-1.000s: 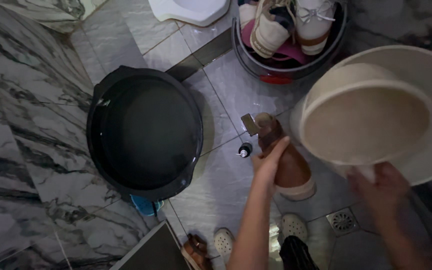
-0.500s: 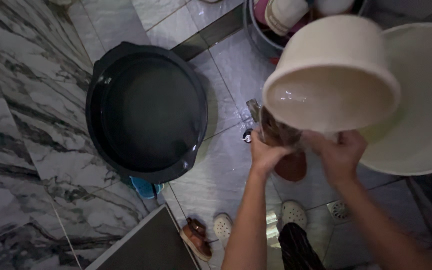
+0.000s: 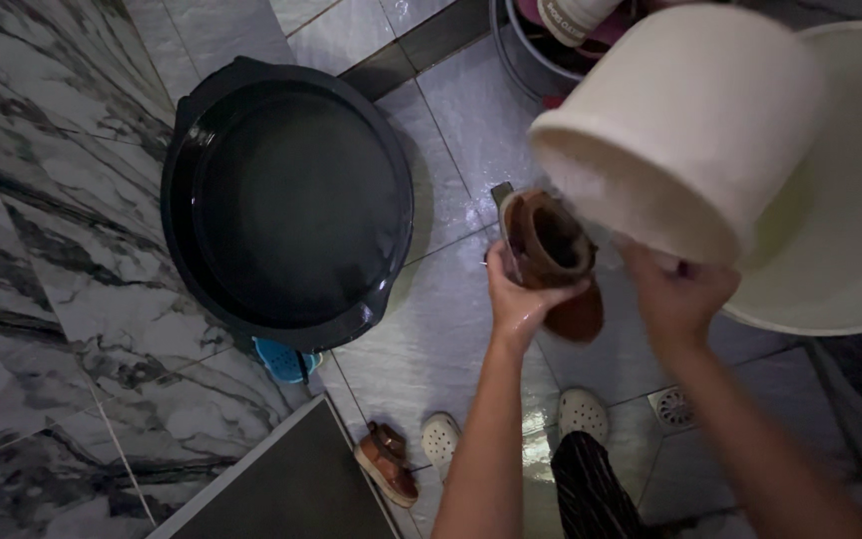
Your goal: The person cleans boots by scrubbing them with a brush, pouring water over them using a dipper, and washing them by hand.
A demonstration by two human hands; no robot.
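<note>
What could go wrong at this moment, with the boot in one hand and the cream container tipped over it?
The right hand alone tilts the cream container steeply over the brown boot; it might slip from that grip. The left hand looks wet where it holds the boot, so the boot may slide out. Anything spilled would land on the glossy tiled floor by the person's white clogs, possibly making footing slick.

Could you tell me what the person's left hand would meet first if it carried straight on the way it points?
The left hand already grips the brown boot. Beyond that, probably the tilted cream bucket, though depth is unclear.
</note>
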